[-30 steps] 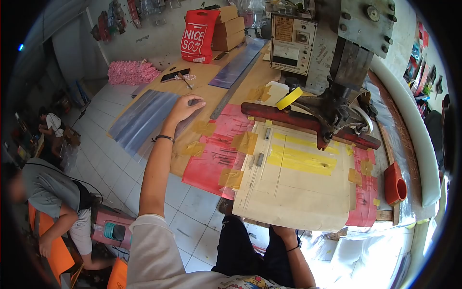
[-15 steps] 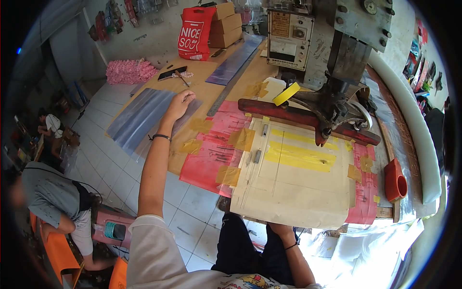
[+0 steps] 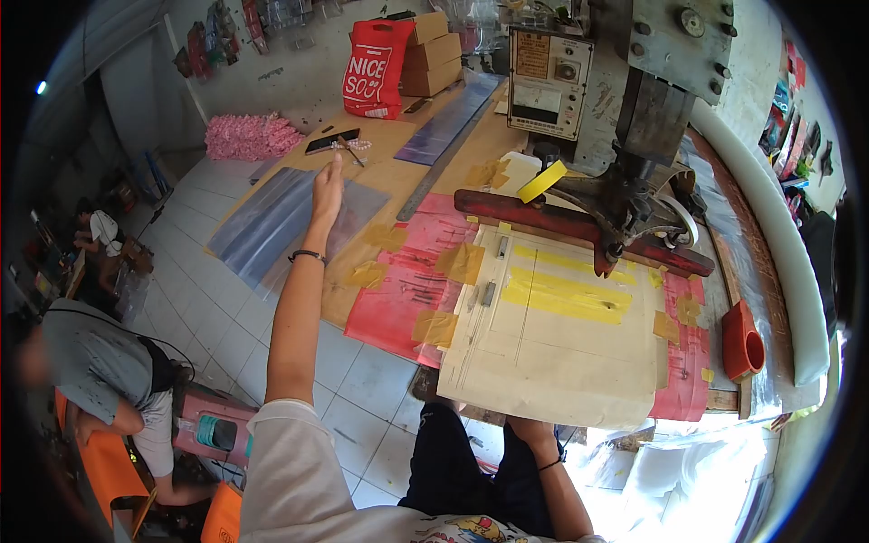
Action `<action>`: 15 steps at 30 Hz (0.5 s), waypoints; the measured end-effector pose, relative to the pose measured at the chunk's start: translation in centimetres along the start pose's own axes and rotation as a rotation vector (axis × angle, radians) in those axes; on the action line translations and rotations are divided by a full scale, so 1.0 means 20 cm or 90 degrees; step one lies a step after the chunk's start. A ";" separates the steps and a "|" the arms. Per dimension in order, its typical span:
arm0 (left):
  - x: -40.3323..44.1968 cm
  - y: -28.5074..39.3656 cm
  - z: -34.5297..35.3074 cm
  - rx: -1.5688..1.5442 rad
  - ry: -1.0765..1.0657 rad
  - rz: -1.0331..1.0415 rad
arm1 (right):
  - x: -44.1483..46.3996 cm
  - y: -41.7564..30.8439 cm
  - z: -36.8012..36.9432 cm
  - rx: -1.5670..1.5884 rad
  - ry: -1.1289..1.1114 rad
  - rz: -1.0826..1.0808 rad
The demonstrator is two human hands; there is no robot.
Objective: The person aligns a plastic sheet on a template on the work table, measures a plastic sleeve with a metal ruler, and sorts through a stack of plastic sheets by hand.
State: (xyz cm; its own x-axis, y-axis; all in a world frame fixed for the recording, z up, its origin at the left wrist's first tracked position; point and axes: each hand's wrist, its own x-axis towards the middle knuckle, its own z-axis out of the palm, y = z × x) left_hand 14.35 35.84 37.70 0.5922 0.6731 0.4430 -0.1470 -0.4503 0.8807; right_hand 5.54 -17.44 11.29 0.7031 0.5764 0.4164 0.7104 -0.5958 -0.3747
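Observation:
My left hand is over the clear bluish plastic sheets at the left of the wooden table, seen edge-on with its fingers stretched out and nothing visibly gripped. My right hand is low, at the front edge of the cream board; its fingers are hidden under the board. The board carries yellow tape strips and lies on a red sheet fixed with brown tape. Above the board's back edge hangs the dark red bar of a press, with a yellow tape roll on it.
A phone, a metal ruler, a red bag and cardboard boxes lie or stand toward the back. At right stands a red holder. One person is at lower left, another farther back.
My left hand has turned edge-on and its fingers have straightened from a curled pose. More of the clear sheet shows to its right. My right hand stays at the board's front edge.

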 end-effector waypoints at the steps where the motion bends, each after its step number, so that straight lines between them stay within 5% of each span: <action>1: -0.03 0.07 0.00 -0.013 0.024 -0.036 | 0.00 0.00 -0.01 -0.001 -0.007 0.008; 7: 0.06 -0.10 -0.05 0.050 0.207 0.119 | 0.04 -0.05 -0.06 -0.010 0.047 -0.021; 13: 0.09 -0.19 -0.21 -0.186 0.314 -0.174 | 0.07 -0.07 -0.09 0.024 0.030 0.001; 15: 0.09 -0.19 -0.19 -0.058 0.311 -0.190 | 0.05 -0.04 -0.08 0.027 0.017 0.008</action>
State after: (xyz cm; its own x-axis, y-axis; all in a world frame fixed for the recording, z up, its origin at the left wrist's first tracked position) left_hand 12.98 40.89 35.80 0.1874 0.9656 0.1802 -0.1108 -0.1615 0.9806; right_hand 5.65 -17.20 13.32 0.7113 0.5533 0.4334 0.7026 -0.5782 -0.4149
